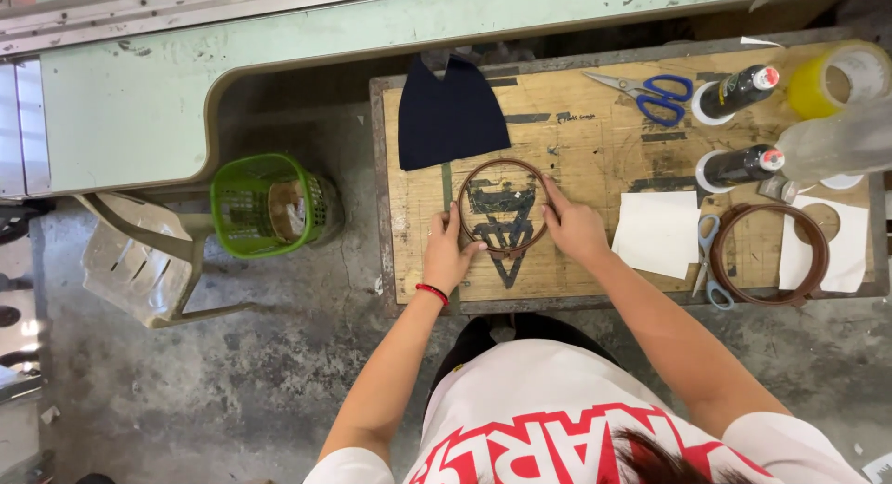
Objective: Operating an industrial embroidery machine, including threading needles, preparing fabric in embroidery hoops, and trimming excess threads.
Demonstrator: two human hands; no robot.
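Head view. Nearest the camera: white shirt with red print, both forearms reaching out over the wooden work table (pixel 576 159). Red band on the left wrist.

Left hand (pixel 447 255) rests on the lower left rim of a brown hoop (pixel 462 189), fingers curled against it, thumb toward the inside. Right hand (pixel 573 228) presses the right rim, fingertips (pixel 548 189) on the ring. Neither hand is closed around the hoop; both pin it flat on the table from opposite sides. Hoop lies in the middle of the table, over dark markings on the wood.

Progress, as judged: hoop is laid and steadied, nothing stretched in it yet; bare wood shows through. Dark blue cloth (pixel 449 112) lies just beyond the hoop, near but not touching, untouched. A second brown hoop (pixel 769 254) sits to the right on white paper (pixel 658 231), grey-handled scissors (pixel 708 261) beside it. Blue-handled scissors (pixel 650 92), two dark bottles (pixel 739 91), and a roll of yellow tape (pixel 832 75) stand along the far right edge, all well apart from the hands.

On the floor at left: green basket (pixel 265 205), pale plastic chair (pixel 139 256).
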